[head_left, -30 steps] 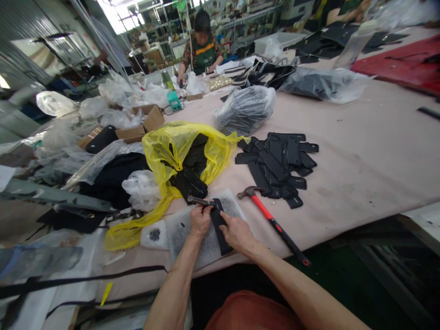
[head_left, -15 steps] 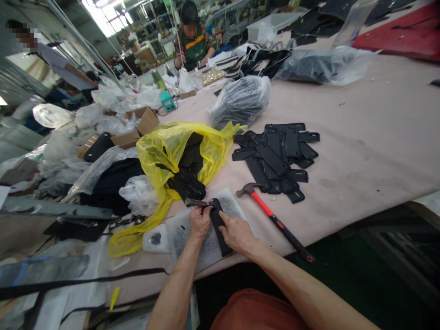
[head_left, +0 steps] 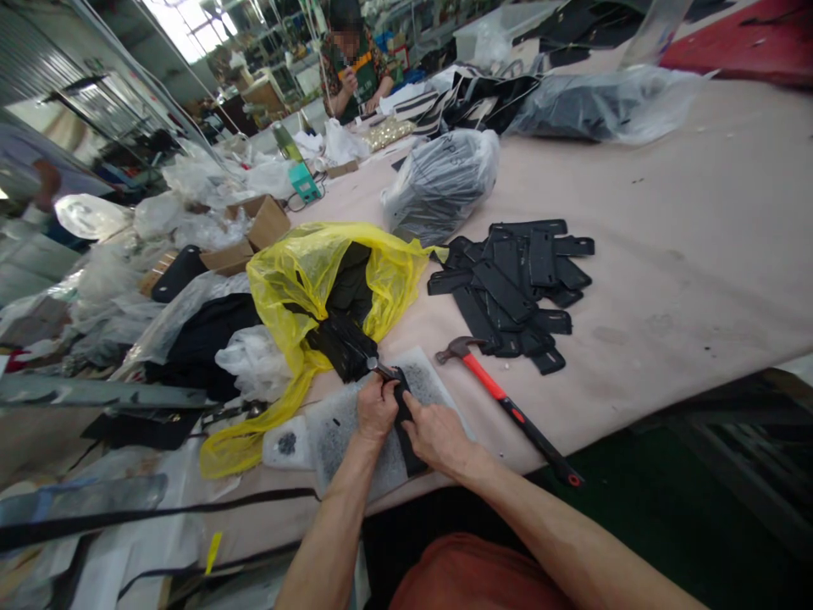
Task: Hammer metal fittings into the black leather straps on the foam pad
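the left hand, fingers clamped on the metal tool, is nearer the far end of the black strip — lying near-to-far on the pale board, just right of those fingers — while the right hand touches it; whether its fingers pinch, i cannot tell.

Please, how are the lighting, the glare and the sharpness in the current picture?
Head view, top left: the window is washed out to white; head view, upper middle: a pale sheen on the bulging transparent plastic bag; head view, near: the left hand and claw hammer are readable, slightly soft; head view, left edge: stretched and smeared.
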`<move>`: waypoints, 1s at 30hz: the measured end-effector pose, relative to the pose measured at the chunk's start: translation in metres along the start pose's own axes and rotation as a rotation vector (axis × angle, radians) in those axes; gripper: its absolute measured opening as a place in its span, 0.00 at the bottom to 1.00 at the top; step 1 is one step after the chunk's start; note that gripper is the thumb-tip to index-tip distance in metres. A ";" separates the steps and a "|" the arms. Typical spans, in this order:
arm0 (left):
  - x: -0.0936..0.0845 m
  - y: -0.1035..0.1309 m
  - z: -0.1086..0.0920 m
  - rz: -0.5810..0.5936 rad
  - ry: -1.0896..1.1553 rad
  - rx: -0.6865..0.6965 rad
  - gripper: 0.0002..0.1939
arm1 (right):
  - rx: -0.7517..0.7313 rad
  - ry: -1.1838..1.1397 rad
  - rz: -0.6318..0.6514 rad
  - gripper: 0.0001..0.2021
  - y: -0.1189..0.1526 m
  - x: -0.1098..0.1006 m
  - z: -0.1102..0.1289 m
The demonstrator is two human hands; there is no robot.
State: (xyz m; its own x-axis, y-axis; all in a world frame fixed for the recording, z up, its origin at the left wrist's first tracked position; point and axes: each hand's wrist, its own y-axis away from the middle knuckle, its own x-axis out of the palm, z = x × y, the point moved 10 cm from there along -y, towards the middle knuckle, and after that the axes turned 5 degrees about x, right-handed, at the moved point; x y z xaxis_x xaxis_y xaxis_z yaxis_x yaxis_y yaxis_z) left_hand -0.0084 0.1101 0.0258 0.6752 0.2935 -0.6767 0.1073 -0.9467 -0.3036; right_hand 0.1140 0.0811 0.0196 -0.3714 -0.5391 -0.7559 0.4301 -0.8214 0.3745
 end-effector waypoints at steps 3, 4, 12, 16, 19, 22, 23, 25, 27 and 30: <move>0.002 -0.001 -0.002 0.012 -0.031 0.028 0.10 | -0.010 0.029 0.013 0.29 0.001 0.002 0.003; 0.003 -0.001 -0.001 0.018 -0.043 0.031 0.10 | -0.012 0.040 0.024 0.29 0.002 0.002 0.003; 0.007 0.000 -0.004 0.093 -0.115 0.068 0.08 | 0.092 0.196 -0.338 0.18 0.013 -0.072 -0.070; 0.006 0.000 -0.004 0.069 -0.090 0.066 0.08 | 0.211 0.268 -0.280 0.10 0.020 -0.075 -0.128; 0.004 0.001 -0.004 0.047 -0.081 0.069 0.07 | 0.286 0.025 -0.198 0.04 0.027 -0.060 -0.153; 0.002 0.002 -0.007 0.031 -0.072 0.094 0.07 | 0.421 -0.574 0.052 0.07 0.035 -0.025 -0.162; 0.001 0.002 -0.008 0.025 -0.068 0.103 0.08 | 0.468 -0.778 0.151 0.08 0.039 -0.013 -0.159; 0.000 0.002 -0.009 0.018 -0.058 0.115 0.09 | 0.539 -1.030 0.244 0.09 0.046 -0.011 -0.145; 0.000 0.002 -0.010 0.017 -0.051 0.123 0.09 | 0.521 -1.040 0.151 0.12 0.049 -0.042 -0.128; 0.000 0.002 -0.009 0.011 -0.047 0.127 0.09 | 0.226 -0.867 -0.187 0.18 0.054 -0.139 -0.072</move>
State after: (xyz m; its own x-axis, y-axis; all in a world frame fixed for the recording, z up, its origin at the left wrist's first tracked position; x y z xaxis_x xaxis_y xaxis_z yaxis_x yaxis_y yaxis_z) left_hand -0.0013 0.1075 0.0314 0.6405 0.2918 -0.7104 0.0049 -0.9265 -0.3762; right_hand 0.2482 0.1246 0.1063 -0.9459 -0.2692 -0.1808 0.1632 -0.8769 0.4521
